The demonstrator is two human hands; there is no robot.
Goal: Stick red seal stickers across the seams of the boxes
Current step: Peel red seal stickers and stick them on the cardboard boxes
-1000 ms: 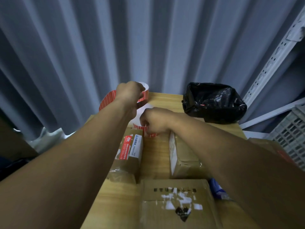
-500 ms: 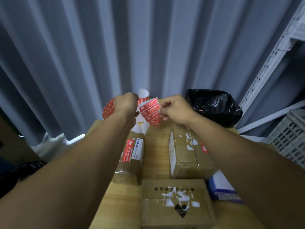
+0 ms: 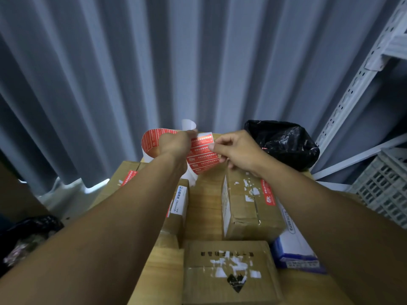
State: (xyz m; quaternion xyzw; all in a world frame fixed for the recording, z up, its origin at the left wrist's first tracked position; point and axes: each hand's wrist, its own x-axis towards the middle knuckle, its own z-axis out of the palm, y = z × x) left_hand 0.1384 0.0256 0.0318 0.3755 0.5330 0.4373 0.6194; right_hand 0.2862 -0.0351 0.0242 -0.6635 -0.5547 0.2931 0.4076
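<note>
As the left hand [image 3: 174,144] grips the curled paper strip [image 3: 198,160], the right hand [image 3: 239,148], up off the taped cardboard boxes [image 3: 248,208] since a second ago, pinches a red sticker [image 3: 203,139] in its fingers [image 3: 218,143].

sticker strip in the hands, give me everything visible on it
The sticker strip is a band of white backing paper carrying red seal stickers with white print, stacked in a row. It curls in a loose loop, held in the air. The left hand grips its middle; the right hand pinches its right edge near the top. Bare white backing shows at both ends.
</note>
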